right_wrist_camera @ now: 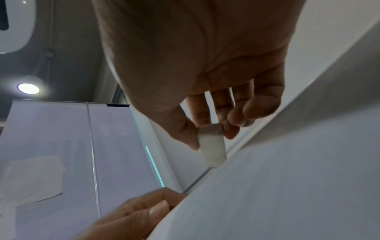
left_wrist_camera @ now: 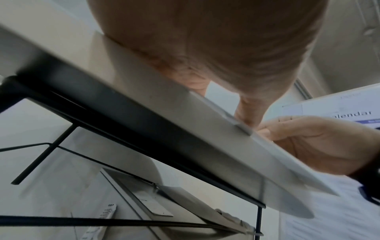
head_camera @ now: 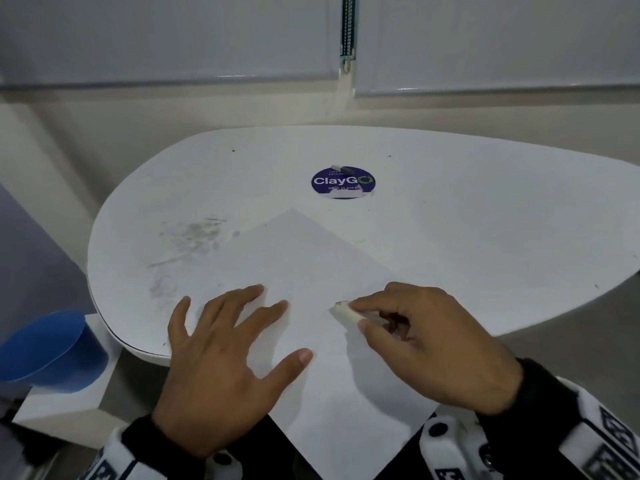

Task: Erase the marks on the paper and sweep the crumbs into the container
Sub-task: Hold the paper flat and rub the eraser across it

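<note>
Paper (head_camera: 311,271) lying cornerwise on the white desk (head_camera: 485,220), near corner hanging over the edge. Thin, light, easy to slide or crease; best pinned flat close to the rubbed spot. Left hand (head_camera: 225,358) spread flat, fingers straight, pressing the sheet's left part. Eraser (head_camera: 346,311) small, pale, probably soft and crumbly; right hand (head_camera: 433,341) pinching it between thumb and fingers, tip down on the sheet. No marks readable on the sheet. Blue container (head_camera: 52,351) far left, below the desk edge. Round sticker (head_camera: 343,181) beyond.
</note>
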